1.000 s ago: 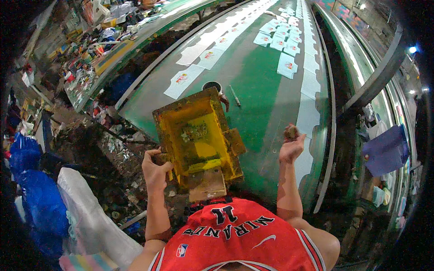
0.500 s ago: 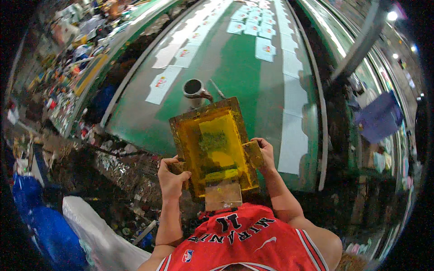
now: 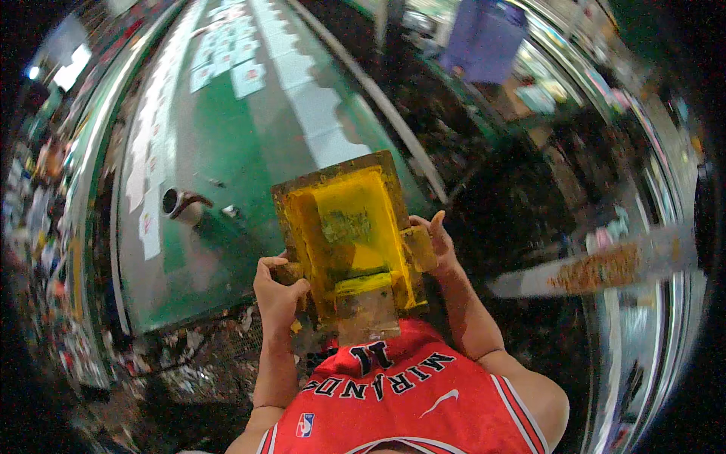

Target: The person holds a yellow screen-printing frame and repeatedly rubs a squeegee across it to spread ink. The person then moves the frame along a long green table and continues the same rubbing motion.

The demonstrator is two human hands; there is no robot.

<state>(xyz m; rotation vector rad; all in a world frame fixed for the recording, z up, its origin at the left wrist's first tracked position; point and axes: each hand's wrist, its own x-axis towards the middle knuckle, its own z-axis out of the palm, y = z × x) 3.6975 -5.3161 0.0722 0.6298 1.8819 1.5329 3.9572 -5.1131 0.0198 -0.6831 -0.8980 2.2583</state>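
In front of my chest I hold a screen printing frame (image 3: 344,216), wooden-edged and stained with yellow ink. Its mesh carries a dark patch in the middle. A squeegee (image 3: 367,312) lies in the near end, with bright yellow ink along its blade and its board overhanging the near rim. My left hand (image 3: 277,295) is closed on a block at the frame's left side, thumb on top. On the right, my right hand (image 3: 441,253) grips the matching block, with a finger sticking up.
Beyond the frame stretches a long green table (image 3: 234,144) with rows of pale printed cloth pieces (image 3: 249,79). A mug-like pot (image 3: 184,207) of dark contents stands on it, beside a small whitish object (image 3: 231,212). Rightward are a purple sheet-like thing (image 3: 484,41) and a rust-stained beam (image 3: 597,272).
My view has swung right, so the table and pot now appear farther left. The frame stays in both hands before my chest, and the squeegee still lies in it.
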